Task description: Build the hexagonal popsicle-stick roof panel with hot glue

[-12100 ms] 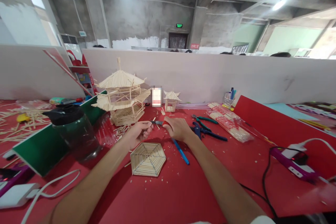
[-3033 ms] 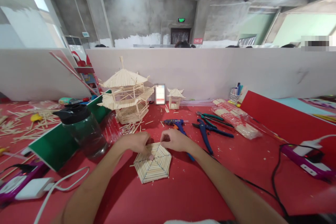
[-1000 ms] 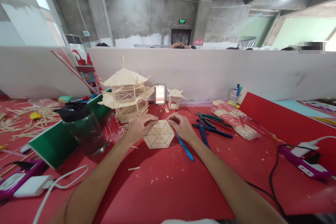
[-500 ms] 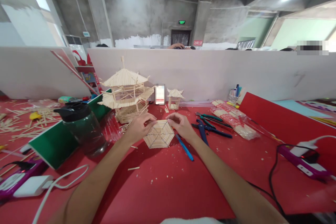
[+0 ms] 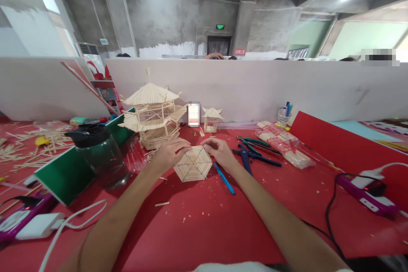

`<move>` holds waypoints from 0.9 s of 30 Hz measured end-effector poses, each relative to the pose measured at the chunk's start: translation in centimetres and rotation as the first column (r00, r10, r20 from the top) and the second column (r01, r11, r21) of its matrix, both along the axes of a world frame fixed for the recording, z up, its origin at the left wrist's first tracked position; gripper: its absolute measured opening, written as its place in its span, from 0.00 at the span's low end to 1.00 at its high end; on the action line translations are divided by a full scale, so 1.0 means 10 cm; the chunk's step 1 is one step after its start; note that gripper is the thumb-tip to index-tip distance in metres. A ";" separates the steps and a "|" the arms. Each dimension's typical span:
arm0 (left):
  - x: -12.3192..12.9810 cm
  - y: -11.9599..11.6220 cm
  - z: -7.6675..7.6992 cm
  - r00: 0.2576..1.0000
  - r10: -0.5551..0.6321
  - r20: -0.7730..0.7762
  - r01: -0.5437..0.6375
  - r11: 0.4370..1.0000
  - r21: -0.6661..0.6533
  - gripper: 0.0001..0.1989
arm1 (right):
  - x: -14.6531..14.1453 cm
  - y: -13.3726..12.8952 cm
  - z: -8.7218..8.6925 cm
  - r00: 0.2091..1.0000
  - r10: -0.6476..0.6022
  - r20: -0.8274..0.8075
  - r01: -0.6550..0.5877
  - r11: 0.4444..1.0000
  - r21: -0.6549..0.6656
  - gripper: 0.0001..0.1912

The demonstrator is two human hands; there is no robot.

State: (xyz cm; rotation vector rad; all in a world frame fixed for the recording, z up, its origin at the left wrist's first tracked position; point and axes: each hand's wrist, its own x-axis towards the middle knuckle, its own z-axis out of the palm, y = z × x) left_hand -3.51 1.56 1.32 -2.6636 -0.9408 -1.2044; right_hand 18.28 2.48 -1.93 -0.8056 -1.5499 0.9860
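Just below the middle of the frame, a hexagonal stick panel [image 5: 193, 164] sits between the two hands, slightly lower in the picture, neither hand clearly nearer; it shows no marked long axis. The left hand [image 5: 173, 151] is pinched at its upper-left edge and the right hand [image 5: 218, 149] at its upper-right corner, thumb and fingertips close together on each. Whether the panel touches the red tabletop [image 5: 197, 238] cannot be told. A blue pen [image 5: 225, 180] lies to its right.
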 end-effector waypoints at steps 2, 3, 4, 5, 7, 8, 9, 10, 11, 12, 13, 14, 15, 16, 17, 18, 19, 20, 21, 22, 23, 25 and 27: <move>0.00 0.00 0.00 1.000 -0.008 -0.003 0.008 1.000 0.018 0.09 | 0.00 -0.01 0.01 1.000 -0.001 -0.006 0.001 1.000 -0.011 0.08; 0.00 -0.01 0.01 1.000 -0.012 -0.005 0.012 1.000 0.024 0.08 | -0.01 -0.02 0.02 1.000 -0.002 -0.006 0.002 1.000 -0.011 0.09; 0.01 -0.01 0.01 1.000 -0.015 -0.004 0.016 1.000 0.027 0.08 | -0.01 -0.02 0.03 1.000 -0.005 -0.004 0.005 1.000 -0.007 0.09; 0.01 -0.02 0.01 1.000 -0.019 -0.002 0.019 0.999 0.029 0.07 | -0.01 -0.03 0.03 1.000 -0.008 0.001 0.008 1.000 -0.002 0.09; 0.01 -0.04 0.02 1.000 -0.029 0.000 0.029 0.999 0.020 0.06 | -0.01 -0.03 0.04 1.000 -0.014 0.009 0.014 1.000 0.006 0.09; 0.01 -0.05 0.02 0.999 -0.035 -0.003 0.035 0.999 0.009 0.06 | -0.01 -0.03 0.04 1.000 -0.015 0.010 0.015 1.000 0.003 0.10; 0.01 -0.06 0.03 0.999 -0.041 -0.008 0.041 0.999 -0.008 0.06 | -0.01 -0.03 0.04 1.000 -0.014 0.010 0.014 1.000 -0.002 0.10; 0.00 -0.08 0.04 0.999 -0.047 -0.015 0.047 0.999 -0.028 0.06 | -0.01 -0.03 0.04 1.000 -0.014 0.007 0.014 1.000 -0.008 0.10; 0.00 -0.09 0.05 0.998 -0.052 -0.022 0.051 0.997 -0.049 0.07 | -0.02 -0.04 0.04 1.000 -0.014 0.005 0.014 1.000 -0.012 0.10; -0.01 -0.09 0.07 0.998 -0.055 -0.026 0.053 0.996 -0.072 0.09 | -0.02 -0.04 0.04 1.000 -0.015 0.004 0.016 1.000 -0.013 0.10; -0.02 -0.10 0.08 0.998 -0.053 -0.027 0.051 0.994 -0.097 0.10 | -0.02 -0.04 0.04 1.000 -0.017 0.004 0.017 1.000 -0.012 0.10; -0.03 -0.10 0.09 0.999 -0.048 -0.026 0.044 0.991 -0.126 0.12 | -0.02 -0.03 0.04 1.000 -0.019 0.004 0.019 1.000 -0.010 0.09; -0.04 -0.10 0.10 0.999 -0.037 -0.019 0.033 0.987 -0.160 0.13 | -0.02 -0.03 0.04 1.000 -0.020 0.004 0.020 1.000 -0.008 0.09; -0.06 -0.10 0.12 1.000 -0.021 -0.007 0.020 0.981 -0.195 0.14 | -0.03 -0.04 0.05 1.000 -0.020 0.005 0.020 1.000 -0.006 0.09; -0.07 -0.10 0.13 1.000 -0.004 0.011 0.007 0.973 -0.229 0.15 | -0.03 -0.04 0.05 1.000 -0.020 0.006 0.020 1.000 -0.005 0.09; -0.08 -0.09 0.13 1.000 0.011 0.027 -0.004 0.966 -0.260 0.14 | -0.03 -0.04 0.05 1.000 -0.020 0.007 0.020 1.000 -0.003 0.09; -0.08 -0.09 0.14 0.999 0.025 0.040 -0.012 0.958 -0.285 0.14 | -0.03 -0.04 0.05 1.000 -0.020 0.010 0.020 1.000 0.001 0.09; -0.09 -0.09 0.15 0.998 0.036 0.045 -0.021 0.953 -0.303 0.13 | -0.03 -0.04 0.05 1.000 -0.021 0.013 0.021 1.000 0.004 0.09; -0.08 -0.09 0.16 0.998 0.044 0.038 -0.030 0.948 -0.316 0.11 | -0.03 -0.04 0.06 1.000 -0.022 0.017 0.022 1.000 0.008 0.09; -0.08 -0.09 0.16 0.999 0.050 0.023 -0.040 0.946 -0.322 0.10 | -0.03 -0.04 0.06 1.000 -0.023 0.020 0.023 1.000 0.012 0.09; -0.07 -0.09 0.16 0.998 0.055 0.005 -0.051 0.945 -0.324 0.09 | -0.02 -0.04 0.06 0.999 -0.025 0.022 0.024 1.000 0.016 0.09; -0.05 -0.08 0.15 0.998 0.068 -0.018 -0.070 0.945 -0.319 0.07 | -0.02 -0.05 0.06 0.999 -0.025 0.024 0.025 1.000 0.016 0.09; -0.04 -0.08 0.14 0.997 0.075 -0.021 -0.078 0.947 -0.311 0.06 | -0.02 -0.05 0.06 1.000 -0.020 0.024 0.019 1.000 0.014 0.09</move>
